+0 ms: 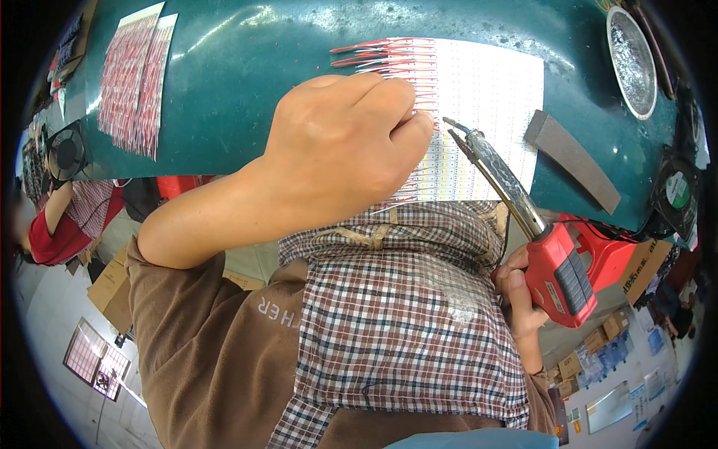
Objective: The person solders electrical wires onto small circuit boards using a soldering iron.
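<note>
Looking partway done: thin red-and-white wires [381, 52] flank your curled left hand [351, 138] (can't tell its grip), white LED sheet [490, 90] looks unwired rightward, your right hand [521, 305] holds a red plastic soldering gun [553, 273].

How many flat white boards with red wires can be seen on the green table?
3: two overlapping boards on the left side, one larger board partly behind the left hand. Others may be hidden underneath.

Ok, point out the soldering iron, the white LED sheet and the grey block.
Soldering iron [545, 271]: head view, red handle.
White LED sheet [490, 84]: head view, wire-free part.
Grey block [574, 160]: head view, middle.
</note>
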Demonstrator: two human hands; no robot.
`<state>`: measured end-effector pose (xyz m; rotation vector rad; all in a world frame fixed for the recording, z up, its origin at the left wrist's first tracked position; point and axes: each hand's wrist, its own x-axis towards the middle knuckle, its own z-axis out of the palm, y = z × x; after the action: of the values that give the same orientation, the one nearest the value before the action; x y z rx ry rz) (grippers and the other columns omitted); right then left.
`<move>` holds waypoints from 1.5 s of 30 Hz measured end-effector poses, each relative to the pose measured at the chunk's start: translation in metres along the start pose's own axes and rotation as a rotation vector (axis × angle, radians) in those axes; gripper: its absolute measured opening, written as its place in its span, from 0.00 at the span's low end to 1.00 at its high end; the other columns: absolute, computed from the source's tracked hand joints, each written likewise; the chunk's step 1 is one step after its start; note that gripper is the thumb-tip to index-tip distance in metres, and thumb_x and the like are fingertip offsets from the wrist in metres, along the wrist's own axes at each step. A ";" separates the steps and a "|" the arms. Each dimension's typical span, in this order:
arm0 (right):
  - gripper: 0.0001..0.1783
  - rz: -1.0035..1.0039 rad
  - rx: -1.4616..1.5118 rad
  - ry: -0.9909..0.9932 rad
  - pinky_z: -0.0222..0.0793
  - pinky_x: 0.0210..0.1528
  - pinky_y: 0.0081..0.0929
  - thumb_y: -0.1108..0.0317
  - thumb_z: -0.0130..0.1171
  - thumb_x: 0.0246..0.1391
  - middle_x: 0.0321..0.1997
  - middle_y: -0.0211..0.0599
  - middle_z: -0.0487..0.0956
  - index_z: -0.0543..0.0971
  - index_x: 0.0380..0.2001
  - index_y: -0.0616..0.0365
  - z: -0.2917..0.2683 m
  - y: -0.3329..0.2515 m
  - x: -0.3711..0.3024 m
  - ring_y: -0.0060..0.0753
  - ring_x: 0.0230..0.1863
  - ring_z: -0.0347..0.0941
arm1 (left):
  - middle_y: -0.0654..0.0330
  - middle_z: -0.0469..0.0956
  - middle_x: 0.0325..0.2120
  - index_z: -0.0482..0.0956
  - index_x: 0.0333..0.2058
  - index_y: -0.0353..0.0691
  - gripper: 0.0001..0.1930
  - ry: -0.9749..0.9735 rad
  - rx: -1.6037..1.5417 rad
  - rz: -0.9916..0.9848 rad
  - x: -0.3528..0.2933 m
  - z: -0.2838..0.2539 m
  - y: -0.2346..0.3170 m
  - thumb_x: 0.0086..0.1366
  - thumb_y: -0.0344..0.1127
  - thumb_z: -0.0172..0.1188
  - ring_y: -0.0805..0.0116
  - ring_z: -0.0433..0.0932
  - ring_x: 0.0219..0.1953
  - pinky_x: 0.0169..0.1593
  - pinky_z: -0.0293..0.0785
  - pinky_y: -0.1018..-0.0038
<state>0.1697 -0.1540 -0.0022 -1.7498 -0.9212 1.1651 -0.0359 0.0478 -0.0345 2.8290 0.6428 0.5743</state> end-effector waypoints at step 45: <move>0.08 0.060 -0.023 0.008 0.61 0.28 0.21 0.73 0.53 0.48 0.25 0.39 0.70 0.69 0.32 0.66 -0.006 0.006 -0.006 0.26 0.25 0.64 | 0.67 0.67 0.19 0.81 0.32 0.39 0.16 0.111 -0.021 0.038 -0.004 0.007 0.003 0.39 0.26 0.63 0.75 0.68 0.19 0.19 0.61 0.79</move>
<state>0.1743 -0.1631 -0.0045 -1.8099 -0.8859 1.1886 -0.0354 0.0429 -0.0414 2.8114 0.5993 0.7450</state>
